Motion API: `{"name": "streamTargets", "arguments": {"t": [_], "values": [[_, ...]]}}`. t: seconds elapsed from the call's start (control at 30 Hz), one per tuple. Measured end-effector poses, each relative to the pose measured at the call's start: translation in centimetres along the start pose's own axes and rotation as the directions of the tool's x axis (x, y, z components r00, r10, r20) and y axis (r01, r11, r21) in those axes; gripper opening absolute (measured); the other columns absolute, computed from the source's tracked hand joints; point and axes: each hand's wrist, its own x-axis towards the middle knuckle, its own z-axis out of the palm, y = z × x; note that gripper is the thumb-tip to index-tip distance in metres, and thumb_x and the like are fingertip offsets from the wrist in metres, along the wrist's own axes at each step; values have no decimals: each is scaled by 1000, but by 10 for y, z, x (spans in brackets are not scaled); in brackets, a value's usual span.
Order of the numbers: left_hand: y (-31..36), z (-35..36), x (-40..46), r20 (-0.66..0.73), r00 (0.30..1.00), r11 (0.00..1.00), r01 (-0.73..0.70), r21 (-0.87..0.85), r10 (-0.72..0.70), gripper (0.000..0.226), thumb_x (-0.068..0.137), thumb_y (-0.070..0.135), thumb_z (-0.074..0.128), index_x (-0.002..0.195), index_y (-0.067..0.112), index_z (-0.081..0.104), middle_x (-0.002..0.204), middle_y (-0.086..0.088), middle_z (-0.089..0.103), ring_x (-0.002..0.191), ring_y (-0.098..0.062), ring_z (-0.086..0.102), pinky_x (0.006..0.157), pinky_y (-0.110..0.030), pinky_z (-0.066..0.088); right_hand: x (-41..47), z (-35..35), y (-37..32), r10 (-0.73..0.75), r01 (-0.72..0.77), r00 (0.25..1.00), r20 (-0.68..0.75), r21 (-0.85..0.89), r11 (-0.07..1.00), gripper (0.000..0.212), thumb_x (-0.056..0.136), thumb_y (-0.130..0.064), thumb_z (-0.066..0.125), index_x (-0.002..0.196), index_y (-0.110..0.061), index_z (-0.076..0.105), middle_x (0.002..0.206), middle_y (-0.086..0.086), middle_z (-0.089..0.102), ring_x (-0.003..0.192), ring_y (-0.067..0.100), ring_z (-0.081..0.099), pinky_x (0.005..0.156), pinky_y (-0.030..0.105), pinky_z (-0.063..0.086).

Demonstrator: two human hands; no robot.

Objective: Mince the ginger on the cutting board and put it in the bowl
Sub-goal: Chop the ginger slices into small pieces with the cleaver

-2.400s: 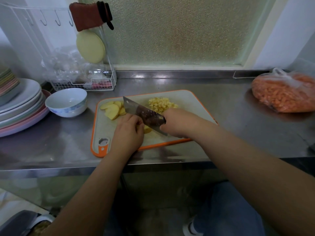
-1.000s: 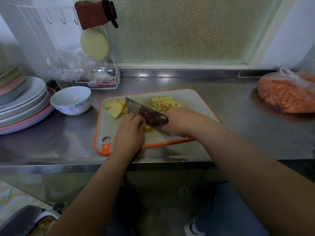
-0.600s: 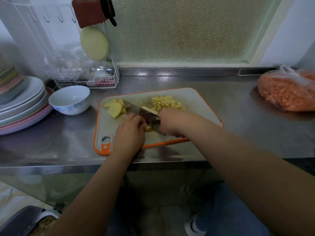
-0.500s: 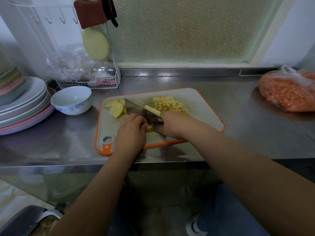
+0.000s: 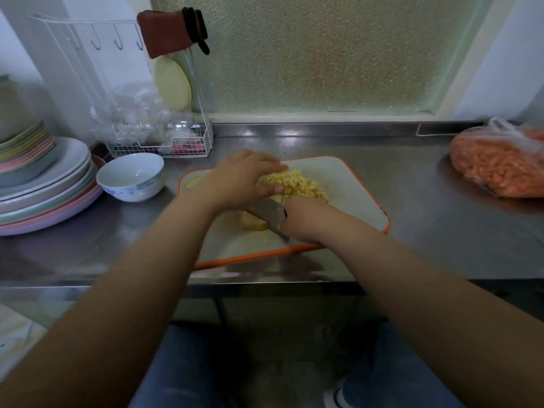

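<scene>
hands working at the ginger pile

from the head view, a person is standing at a steel counter (image 5: 412, 201) with an orange-rimmed cutting board (image 5: 353, 184) lying in front of them. the left hand (image 5: 241, 181) is reaching over the board, fingers laid out fairly straight and loose, touching the near-left edge of a heap of minced ginger (image 5: 297, 184) sitting near the middle of the board. the right hand (image 5: 306, 222) is gripping the handle of a cleaver (image 5: 265, 212), its blade lying low across the board under the left hand. an uncut chunk of ginger (image 5: 254, 223) is resting just beside the blade on the near side, and a slice (image 5: 192, 182) is peeking out at the board's left edge. a white bowl (image 5: 131, 176) is waiting to the left of the board, next to a stack of plates (image 5: 44, 184). a wire rack (image 5: 159, 142) is standing behind the bowl, and a bag of orange pieces (image 5: 500, 163) is lying far right.
</scene>
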Motion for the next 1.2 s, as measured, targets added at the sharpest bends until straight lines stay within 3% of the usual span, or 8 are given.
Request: {"name": "streamTargets", "arguments": {"t": [0.07,0.13,0.23,0.37,0.53,0.9,1.1,1.2], "values": [[-1,-18,19,415,909,999,38,-11,-29,35,94,46,52,127,35,60,131,12,57,121,-14,50,107,-36,36,-1,-1,-1,13,-13,1000,-4,-2,1000,33,96,-26,46,115,-4,62,115,16,63,104,32,59,72,29,39],[-2,-26,33,588,807,998,52,27,-58,18,96,42,51,104,37,67,99,21,64,94,-7,58,89,-28,42,0,-2,0,21,-20,1000,-18,9,1000,34,94,-28,49,113,-4,62,114,16,64,103,32,59,71,28,39],[-5,-30,49,662,745,996,68,52,-85,22,96,40,51,76,38,59,73,24,55,70,1,48,73,-22,37,1,-3,3,3,-2,999,-34,17,1000,29,91,-33,54,101,-7,63,101,14,64,96,31,60,68,29,40],[-9,-32,64,738,667,994,102,46,-103,24,95,33,57,73,30,64,59,20,59,64,-7,50,74,-25,42,1,-8,7,-13,16,996,-92,23,1000,29,86,-39,63,80,-16,47,76,2,48,80,26,54,62,29,37],[-7,-32,75,815,566,984,175,26,-122,14,93,23,60,89,17,72,75,7,71,71,-6,66,69,-25,54,2,-9,10,3,9,990,-138,87,996,34,84,-42,64,93,-15,45,80,0,48,80,24,51,64,29,38],[-11,-19,63,782,617,992,124,16,-89,17,91,29,62,102,21,73,71,17,66,69,-1,59,78,-28,54,-10,3,7,24,-4,983,-179,110,994,43,87,-44,62,110,-13,42,90,1,51,84,26,56,65,34,41],[-12,-14,53,729,684,999,38,-6,-22,21,91,29,64,76,43,63,54,28,59,56,4,55,66,-21,47,-18,10,3,-9,23,968,-249,52,998,42,88,-41,60,111,-13,39,95,5,61,85,29,61,63,35,44],[-12,-9,49,701,713,999,-39,19,14,12,91,30,64,85,39,69,65,23,63,65,-2,55,72,-26,48,-24,16,2,8,16,960,-281,82,997,37,88,-40,60,105,-17,37,90,1,57,81,25,59,63,34,43]]}}
